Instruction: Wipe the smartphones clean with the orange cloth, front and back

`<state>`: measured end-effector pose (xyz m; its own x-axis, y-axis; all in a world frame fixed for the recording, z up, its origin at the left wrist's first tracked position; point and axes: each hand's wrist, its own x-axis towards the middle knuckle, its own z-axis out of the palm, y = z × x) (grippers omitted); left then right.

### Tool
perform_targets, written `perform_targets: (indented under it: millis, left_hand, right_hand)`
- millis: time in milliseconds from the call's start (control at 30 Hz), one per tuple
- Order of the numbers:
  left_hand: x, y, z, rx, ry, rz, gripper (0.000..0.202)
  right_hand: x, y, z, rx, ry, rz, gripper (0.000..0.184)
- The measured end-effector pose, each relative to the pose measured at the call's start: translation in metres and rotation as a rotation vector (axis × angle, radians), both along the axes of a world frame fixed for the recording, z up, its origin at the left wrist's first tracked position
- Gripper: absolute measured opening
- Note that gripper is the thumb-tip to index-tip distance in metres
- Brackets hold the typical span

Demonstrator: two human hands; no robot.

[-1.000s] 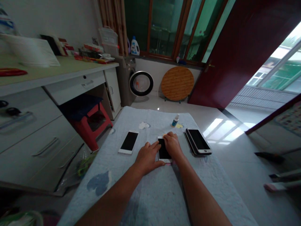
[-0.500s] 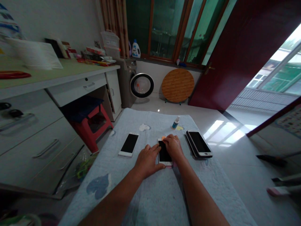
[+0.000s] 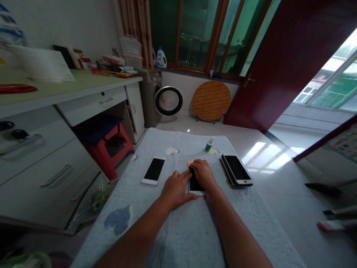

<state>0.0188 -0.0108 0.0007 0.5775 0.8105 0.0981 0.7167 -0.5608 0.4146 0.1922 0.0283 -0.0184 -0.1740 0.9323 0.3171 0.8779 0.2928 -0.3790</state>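
Observation:
A white smartphone (image 3: 196,185) with a dark screen lies face up on the cloth-covered table. My left hand (image 3: 175,189) steadies it along its left side, fingers at the upper left edge and thumb by the lower left corner. Over the upper part of the screen, my right hand (image 3: 203,173) has its fingers bunched together on a small orange cloth (image 3: 190,163), mostly hidden beneath them. To the left lies another white phone (image 3: 153,170). On the right, a white-framed phone (image 3: 237,169) rests on a darker flat item. A small spray bottle (image 3: 209,144) stands behind my right hand.
The table (image 3: 178,238) wears a pale blue patterned cloth. At left are a desk (image 3: 92,97) with drawers and a red stool (image 3: 113,146). Beyond stand a washing machine with its round door (image 3: 168,101) open and a round wooden board (image 3: 211,100) against the wall.
My right hand has shifted slightly to the left and its fingers have moved over the screen with the orange cloth. My left hand and the other phones have stayed in place.

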Motion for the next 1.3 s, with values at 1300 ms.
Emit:
perform_targets:
  millis: [1300]
  left_hand:
    - [0.002, 0.001, -0.005, -0.043, 0.024, 0.024, 0.079]
  right_hand:
    - [0.029, -0.077, 0.031, -0.246, 0.022, 0.108, 0.025]
